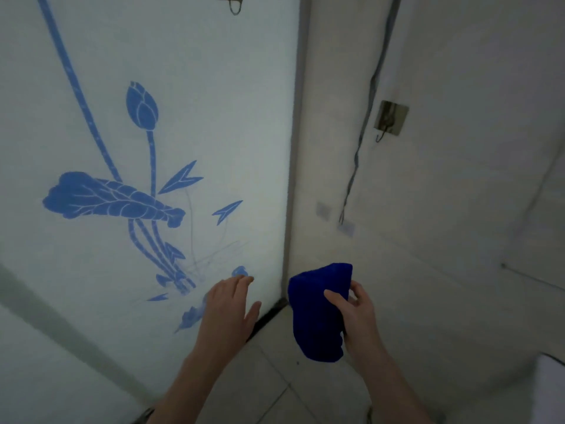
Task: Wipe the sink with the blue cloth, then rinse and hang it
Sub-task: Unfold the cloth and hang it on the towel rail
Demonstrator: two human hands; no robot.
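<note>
A bunched dark blue cloth [318, 313] is held up in front of me, low in the view, by my right hand [356, 316], whose fingers and thumb curl round its right side. To its left my left hand [229, 304] is open with its fingers straight, close to the frosted glass panel, and holds nothing. On the white wall above and to the right, a metal hook on a square plate [390, 118] is bare. The sink is out of view.
A frosted glass door [146, 87] with a blue lotus pattern fills the left half. Its grey frame [295, 148] meets the white tiled wall. A thin dark cord [363, 123] hangs down the wall. Another hook [232, 3] shows at the top edge. Tiled floor [275, 377] lies below.
</note>
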